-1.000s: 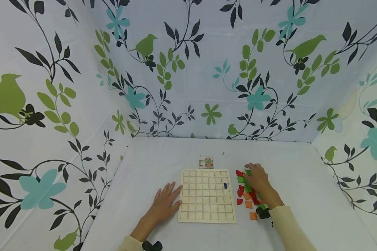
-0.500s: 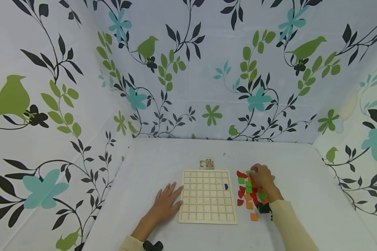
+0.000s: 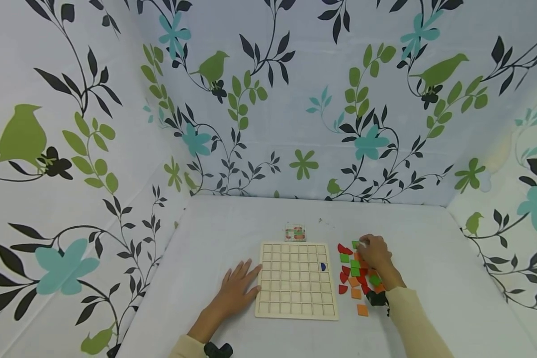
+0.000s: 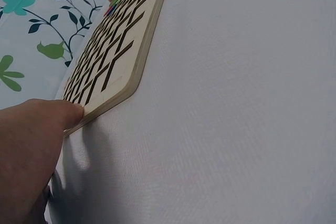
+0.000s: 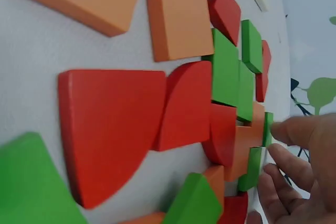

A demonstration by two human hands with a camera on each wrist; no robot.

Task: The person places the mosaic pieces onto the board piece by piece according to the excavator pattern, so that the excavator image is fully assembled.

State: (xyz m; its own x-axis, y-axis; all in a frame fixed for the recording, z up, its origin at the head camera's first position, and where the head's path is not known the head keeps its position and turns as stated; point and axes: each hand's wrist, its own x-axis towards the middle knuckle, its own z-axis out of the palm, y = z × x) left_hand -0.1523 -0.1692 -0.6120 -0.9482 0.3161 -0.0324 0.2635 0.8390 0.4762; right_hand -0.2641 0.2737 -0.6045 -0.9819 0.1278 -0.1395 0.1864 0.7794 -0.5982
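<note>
A white cloth printed with green birds, turquoise flowers and dark leafy stems is hanging as a backdrop behind a white-covered table. A pale wooden grid board is lying flat near the middle of the table, and a blue half-round piece is sitting in a cell toward its right side. A small patterned card is lying just beyond the board's far edge. The left hand is resting with fingers spread, holding nothing, its thumb touching the board's edge. To the right of the board, orange square blocks, red quarter-round blocks and green square blocks are lying in a loose cluster, some touching. The right hand is reaching to the cluster's far end with its fingers bent, the index fingertip meeting a green block; whether it is gripping that block, I cannot tell. Beige sleeves are covering both forearms, and black wrist cameras are sitting at the wrists.
</note>
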